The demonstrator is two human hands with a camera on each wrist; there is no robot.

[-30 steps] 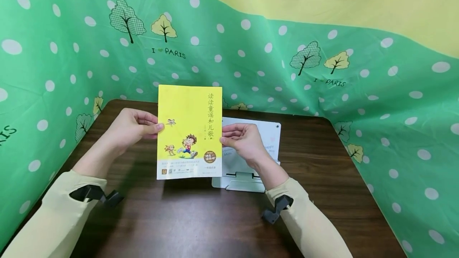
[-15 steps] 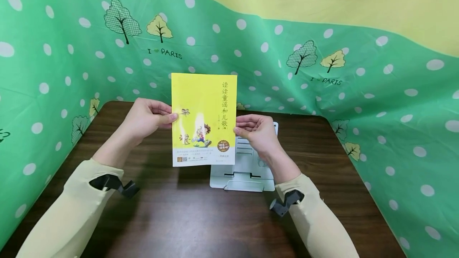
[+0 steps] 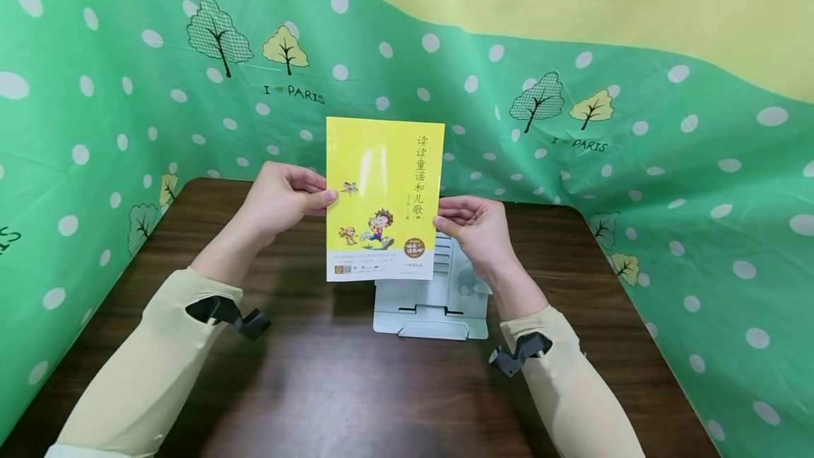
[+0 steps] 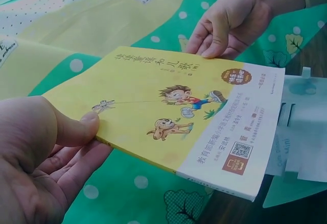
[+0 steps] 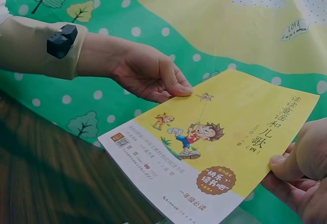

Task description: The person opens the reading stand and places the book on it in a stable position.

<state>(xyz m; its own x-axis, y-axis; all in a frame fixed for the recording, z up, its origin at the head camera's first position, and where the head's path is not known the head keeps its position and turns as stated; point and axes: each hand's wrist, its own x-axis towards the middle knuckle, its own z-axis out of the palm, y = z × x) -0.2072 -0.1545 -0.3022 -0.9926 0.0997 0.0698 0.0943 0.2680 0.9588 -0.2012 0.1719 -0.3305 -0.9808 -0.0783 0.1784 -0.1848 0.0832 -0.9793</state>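
A yellow paperback book (image 3: pixel 375 154) with a cartoon of a running child and a dog is held upright above the table, front cover toward me. My left hand (image 3: pixel 286 198) pinches its left edge, thumb on the cover and fingers behind. On the opposite edge, my right hand (image 3: pixel 480 235) pinches it the same way. Behind the book's lower right corner stands a pale blue-white book stand (image 3: pixel 432 313), its upper left part hidden by the book. The left wrist view shows the book's thin spine (image 4: pixel 204 180) beside the left hand.
The stand rests on a dark brown wooden table (image 3: pixel 381 394). A green and yellow cloth (image 3: pixel 394 69) with white dots and printed trees hangs around the back and sides. Each sleeve carries a black wrist mount (image 3: pixel 238 316).
Both hands have carried the book rightward and upward, so it now stands partly in front of the stand. The stand has stayed in place, and both grips are unchanged.
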